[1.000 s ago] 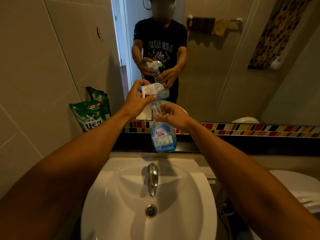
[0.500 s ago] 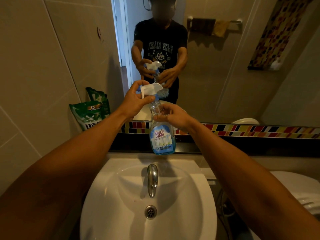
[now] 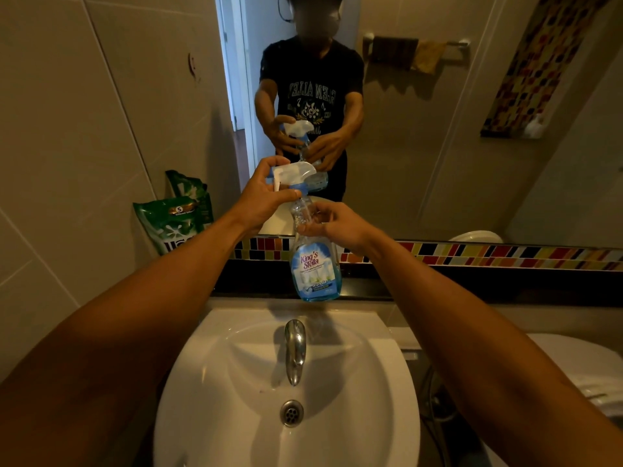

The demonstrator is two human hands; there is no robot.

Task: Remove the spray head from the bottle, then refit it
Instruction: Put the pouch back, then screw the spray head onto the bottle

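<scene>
I hold a clear spray bottle (image 3: 315, 269) with a blue "King's Stella" label and blue liquid upright in the air, above the back of the sink. My right hand (image 3: 332, 222) grips its narrow neck. My left hand (image 3: 263, 197) is closed around the white and blue spray head (image 3: 293, 173), thumb against its blue collar. The head sits on top of the neck; whether it is screwed tight cannot be told. The mirror shows the same grip from the front.
A white sink (image 3: 371, 416) with a chrome tap (image 3: 295, 348) lies below. A green detergent pouch (image 3: 175, 220) leans on the left wall. A coloured tile strip (image 3: 488, 256) and dark ledge run under the mirror. A toilet (image 3: 580, 372) stands at right.
The bottle and both hands have barely shifted, slightly left and up. My left thumb has moved a little around the collar of the spray head.
</scene>
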